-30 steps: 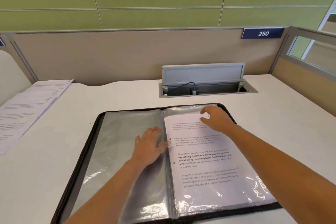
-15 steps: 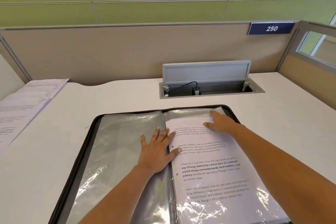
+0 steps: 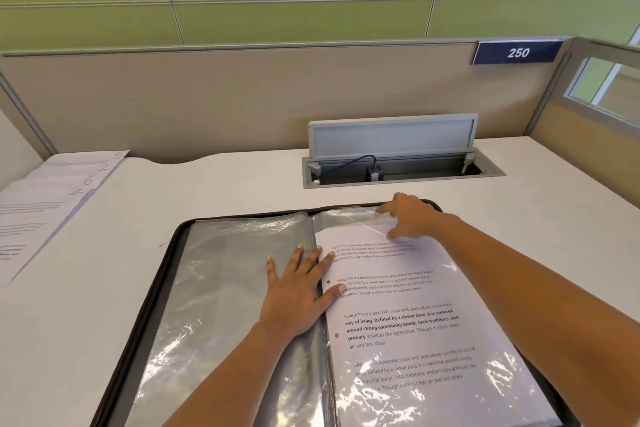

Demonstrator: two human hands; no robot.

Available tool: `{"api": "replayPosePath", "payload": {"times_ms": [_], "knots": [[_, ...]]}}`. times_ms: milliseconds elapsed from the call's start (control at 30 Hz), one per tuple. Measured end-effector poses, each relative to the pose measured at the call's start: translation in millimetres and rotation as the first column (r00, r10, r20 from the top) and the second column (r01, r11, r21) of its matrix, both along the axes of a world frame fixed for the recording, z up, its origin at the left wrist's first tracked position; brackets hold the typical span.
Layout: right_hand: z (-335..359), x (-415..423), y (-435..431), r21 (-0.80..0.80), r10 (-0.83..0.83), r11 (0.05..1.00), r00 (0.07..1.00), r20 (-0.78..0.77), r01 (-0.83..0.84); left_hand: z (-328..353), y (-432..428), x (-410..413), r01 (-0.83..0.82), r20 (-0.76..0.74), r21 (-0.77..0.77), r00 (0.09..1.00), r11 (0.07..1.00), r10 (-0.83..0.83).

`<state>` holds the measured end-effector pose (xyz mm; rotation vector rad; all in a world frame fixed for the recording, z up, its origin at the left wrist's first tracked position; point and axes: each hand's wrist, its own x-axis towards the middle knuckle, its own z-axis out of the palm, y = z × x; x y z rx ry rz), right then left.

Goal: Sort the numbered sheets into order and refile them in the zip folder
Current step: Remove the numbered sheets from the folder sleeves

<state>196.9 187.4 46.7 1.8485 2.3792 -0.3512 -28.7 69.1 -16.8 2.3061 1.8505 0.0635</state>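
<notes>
A black zip folder [image 3: 162, 274] lies open on the desk in front of me, its clear plastic sleeves fanned to both sides. The left sleeves [image 3: 221, 288] look empty. A printed sheet [image 3: 408, 322] sits inside the right sleeve. My left hand [image 3: 298, 291] presses flat on the left sleeves beside the spine, fingers spread. My right hand [image 3: 412, 218] is at the top of the right sleeve and pinches its plastic edge, which is lifted off the sheet. A fanned stack of hand-numbered sheets [image 3: 41, 204] lies at the desk's far left.
An open cable box [image 3: 398, 170] with a raised lid and a plugged-in cord is set into the desk behind the folder. Beige partition walls close the back and right side. A blue sign reads 250 [image 3: 517, 53].
My right hand slid up to the sleeve's top edge and took hold of the plastic, raising it. My left hand moved slightly toward the spine and stays flat.
</notes>
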Motion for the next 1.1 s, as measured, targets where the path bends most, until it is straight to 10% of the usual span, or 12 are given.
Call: {"api": "replayPosePath", "payload": {"times_ms": [567,1100], "knots": [[16,-46,8,-0.073,-0.007,0.997,0.973,-0.229,-0.010,-2,0,-1,0.001,0.020,0.017,1.000,1.000,-0.002],[16,-47,21,-0.205,-0.116,0.974,0.992,-0.057,0.102,-5,0,-1,-0.015,0.074,0.049,0.997,0.999,0.011]]}}
